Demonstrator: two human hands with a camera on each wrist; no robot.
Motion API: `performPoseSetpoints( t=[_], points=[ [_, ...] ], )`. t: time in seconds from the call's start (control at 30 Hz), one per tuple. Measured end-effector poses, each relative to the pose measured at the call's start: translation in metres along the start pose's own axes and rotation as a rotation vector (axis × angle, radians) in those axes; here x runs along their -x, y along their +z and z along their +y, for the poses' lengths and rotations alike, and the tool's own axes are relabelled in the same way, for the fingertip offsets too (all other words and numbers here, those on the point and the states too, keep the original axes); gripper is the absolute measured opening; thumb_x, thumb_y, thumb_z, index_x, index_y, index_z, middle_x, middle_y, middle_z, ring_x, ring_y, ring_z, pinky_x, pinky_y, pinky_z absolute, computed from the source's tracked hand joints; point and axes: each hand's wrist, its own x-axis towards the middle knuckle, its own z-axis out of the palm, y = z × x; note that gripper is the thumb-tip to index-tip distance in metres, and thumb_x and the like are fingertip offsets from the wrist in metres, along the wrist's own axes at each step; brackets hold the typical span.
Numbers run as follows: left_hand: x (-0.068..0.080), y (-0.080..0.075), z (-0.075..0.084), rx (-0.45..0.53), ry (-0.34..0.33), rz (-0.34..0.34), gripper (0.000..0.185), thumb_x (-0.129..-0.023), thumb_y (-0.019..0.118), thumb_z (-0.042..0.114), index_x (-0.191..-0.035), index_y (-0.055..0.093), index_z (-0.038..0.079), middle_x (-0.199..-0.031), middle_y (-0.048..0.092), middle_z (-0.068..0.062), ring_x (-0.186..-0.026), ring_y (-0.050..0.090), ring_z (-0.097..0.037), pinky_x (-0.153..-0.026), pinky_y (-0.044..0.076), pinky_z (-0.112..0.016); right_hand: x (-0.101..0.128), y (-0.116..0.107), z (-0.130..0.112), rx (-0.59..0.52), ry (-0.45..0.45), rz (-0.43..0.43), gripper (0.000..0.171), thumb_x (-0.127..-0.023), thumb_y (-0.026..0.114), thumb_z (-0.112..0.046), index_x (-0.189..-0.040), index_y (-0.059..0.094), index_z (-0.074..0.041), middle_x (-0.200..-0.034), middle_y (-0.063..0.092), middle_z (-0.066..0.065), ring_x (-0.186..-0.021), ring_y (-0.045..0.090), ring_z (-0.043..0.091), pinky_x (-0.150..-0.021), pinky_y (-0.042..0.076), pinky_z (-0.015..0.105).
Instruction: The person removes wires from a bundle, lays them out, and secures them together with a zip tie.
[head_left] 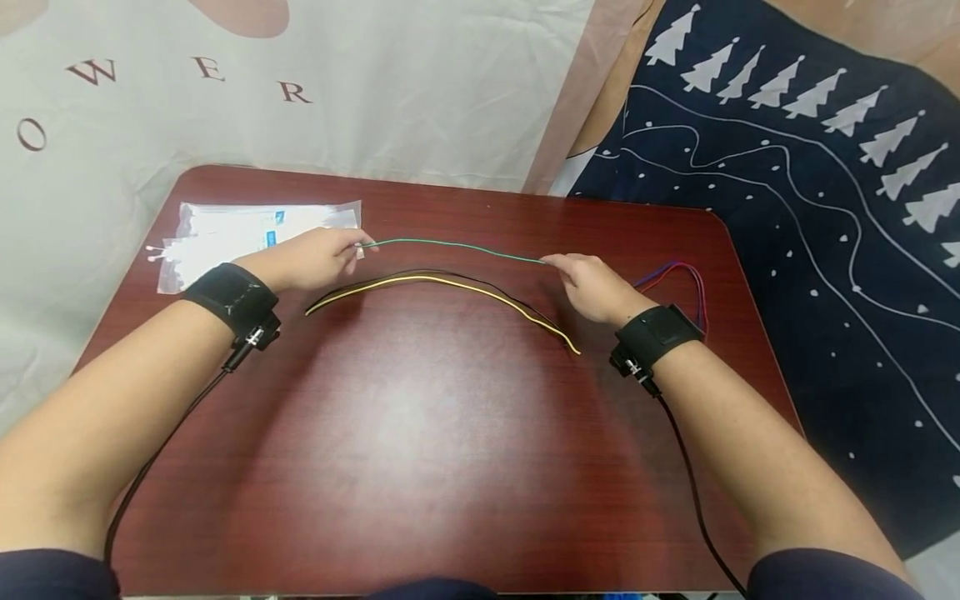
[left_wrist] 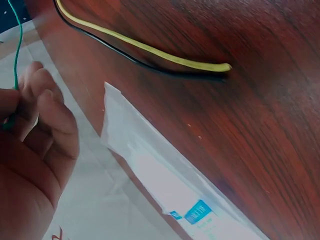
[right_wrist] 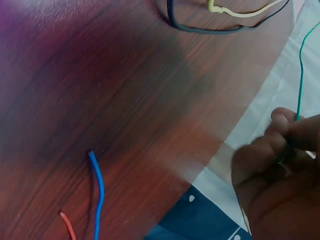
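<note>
We've got both hands pinching the green wire (head_left: 457, 247), one end each. Left hand (head_left: 315, 260) nips its end between thumb and fingertips, other fingers curled in; right hand (head_left: 592, 287) does the same at the far end. The wire hangs between them above the table (head_left: 420, 433), nearly taut with a slight arch, not touching the wood.

Just under it, on the table nearer us, the yellow wire (head_left: 450, 287) and black wire (head_left: 420, 273) lie side by side in one long curve. Behind our right wrist a blue wire (right_wrist: 97, 185) and a red wire (right_wrist: 67, 227) lie loose on the wood, well apart from the green one. Plastic bags (head_left: 247, 237) sit at the far left corner, just beside the left hand.

Step in hand, as we judge it: one wire picked out and drawn straight between the hands. Next move calls for keeping both pinches firm so the thin wire doesn't slip, and keeping it clear of the yellow-black pair below.
</note>
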Motion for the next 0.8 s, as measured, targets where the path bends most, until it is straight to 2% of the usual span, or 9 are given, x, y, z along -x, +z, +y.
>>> performPoseSetpoints(
  t=[0.1,0.17,0.23,0.4,0.57,0.8],
  points=[
    [0.004,-0.001,-0.007,-0.014,-0.024,0.009,0.026,-0.105,0.036,0.011,-0.115,0.058,0.003,-0.071,0.059,-0.006,-0.06,0.054,-0.018,-0.071,0.042,-0.038,0.001,0.002,0.001,-0.03,-0.003,0.033,0.031,-0.101,0.045,-0.005,-0.129,0.058,-0.003,-0.1,0.066,0.013,-0.088,0.062,0.025,-0.079,0.049,0.04],
    [0.007,-0.002,-0.013,-0.02,-0.034,0.025,0.026,-0.105,0.038,0.016,-0.109,0.06,0.004,-0.068,0.06,-0.004,-0.059,0.056,-0.019,-0.067,0.043,-0.037,0.002,0.002,0.002,-0.025,-0.005,0.066,0.025,-0.101,0.049,-0.008,-0.121,0.063,-0.003,-0.081,0.062,0.009,-0.068,0.056,0.02,-0.065,0.045,0.037],
    [0.009,-0.004,-0.019,-0.015,-0.042,0.043,0.026,-0.105,0.04,0.019,-0.106,0.062,0.005,-0.067,0.061,-0.003,-0.06,0.058,-0.02,-0.064,0.043,-0.036,0.004,0.002,0.003,-0.01,-0.012,0.091,0.022,-0.1,0.053,-0.011,-0.116,0.066,-0.004,-0.072,0.058,0.005,-0.06,0.05,0.019,-0.06,0.041,0.036],
    [0.013,-0.007,-0.03,0.048,-0.064,0.051,0.028,-0.105,0.041,0.023,-0.108,0.063,0.007,-0.072,0.066,-0.004,-0.062,0.063,-0.024,-0.061,0.045,-0.035,0.005,0.003,0.006,0.082,-0.06,0.146,0.018,-0.098,0.058,-0.014,-0.111,0.068,-0.006,-0.087,0.069,0.007,-0.067,0.056,0.018,-0.065,0.046,0.039],
    [0.014,-0.009,-0.035,0.124,-0.106,0.011,0.029,-0.106,0.039,0.025,-0.111,0.061,0.007,-0.077,0.067,-0.007,-0.059,0.065,-0.025,-0.061,0.046,-0.037,0.004,0.003,0.011,0.138,-0.081,0.163,0.016,-0.097,0.059,-0.015,-0.109,0.068,-0.008,-0.094,0.071,0.007,-0.072,0.062,0.02,-0.066,0.049,0.043],
    [0.013,-0.007,-0.037,0.139,-0.1,-0.022,0.029,-0.107,0.036,0.023,-0.113,0.059,0.007,-0.068,0.062,-0.009,-0.055,0.063,-0.028,-0.065,0.045,-0.039,0.001,0.003,0.018,0.068,-0.066,0.113,0.017,-0.098,0.058,-0.013,-0.109,0.067,-0.005,-0.097,0.07,0.01,-0.079,0.063,0.02,-0.076,0.05,0.041]
  ],
)
